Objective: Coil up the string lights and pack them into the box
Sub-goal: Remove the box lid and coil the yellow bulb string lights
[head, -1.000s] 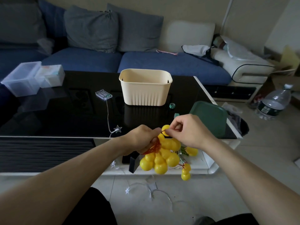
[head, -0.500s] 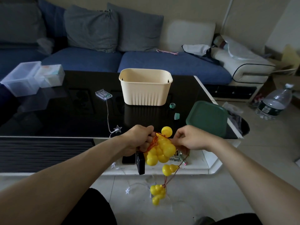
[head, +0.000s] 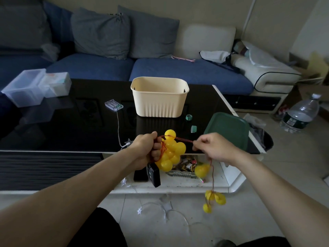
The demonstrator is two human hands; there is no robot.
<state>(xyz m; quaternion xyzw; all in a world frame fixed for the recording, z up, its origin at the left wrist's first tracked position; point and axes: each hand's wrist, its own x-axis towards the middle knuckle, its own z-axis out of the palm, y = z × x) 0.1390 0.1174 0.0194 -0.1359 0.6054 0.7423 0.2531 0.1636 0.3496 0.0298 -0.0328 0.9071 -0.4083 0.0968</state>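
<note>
Head view: left hand [head: 146,150] fingers clenched round bunched yellow plastic ball string lights [head: 170,152]; right hand [head: 211,147] fingers pinching thin red wire [head: 183,139], loose balls dangling below. Best looping taut wire round left fingers, then into cream ribbed plastic box [head: 159,102] beyond.

A home living room: a blue sofa [head: 110,68] with grey cushions [head: 101,32] runs along a cream wall, its white armrest [head: 267,75] strewn with clothes. Before it stands a low glossy black counter [head: 53,129] of the coffee-table kind, carrying a cream plastic box [head: 159,98] and clear storage tubs [head: 25,90]. A large water bottle [head: 300,113] stands on the tiled floor [head: 293,154]
</note>
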